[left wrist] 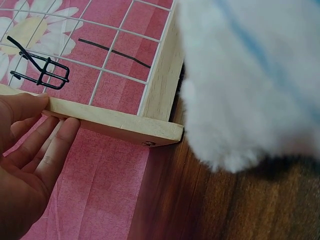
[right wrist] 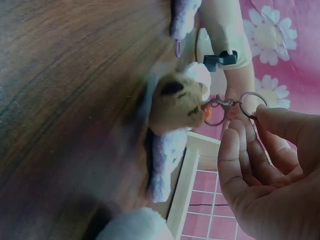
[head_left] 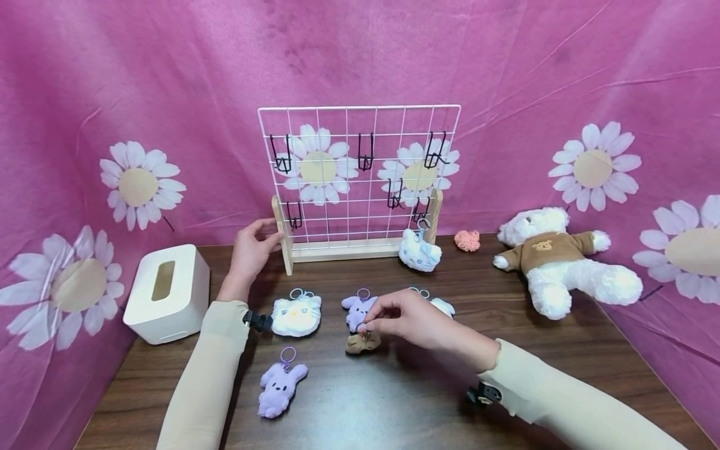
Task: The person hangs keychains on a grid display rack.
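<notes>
With thumb and fingers, my left hand [head_left: 251, 251] pinches the left wooden post [left wrist: 115, 120] of a white wire grid rack [head_left: 349, 237]. My right hand [head_left: 413, 320] pinches the metal ring [right wrist: 254, 105] of a small brown animal keychain [right wrist: 175, 102], which hangs just above the table. Behind it lies a purple plush keychain [head_left: 357, 310], partly hidden by the hand. A white cat-face plush keychain [head_left: 296, 315] lies beside my left wrist. Another white plush keychain [head_left: 444, 307] is mostly covered by my right hand.
Several black hooks [head_left: 365, 153] are on the grid. A white cat plush [head_left: 420, 251] hangs at its lower right. Nearer lies a second purple plush keychain [head_left: 279, 390]. A tissue box [head_left: 169, 294] stands left; a pink yarn-like piece [head_left: 467, 240] and a bear [head_left: 554, 256] lie right.
</notes>
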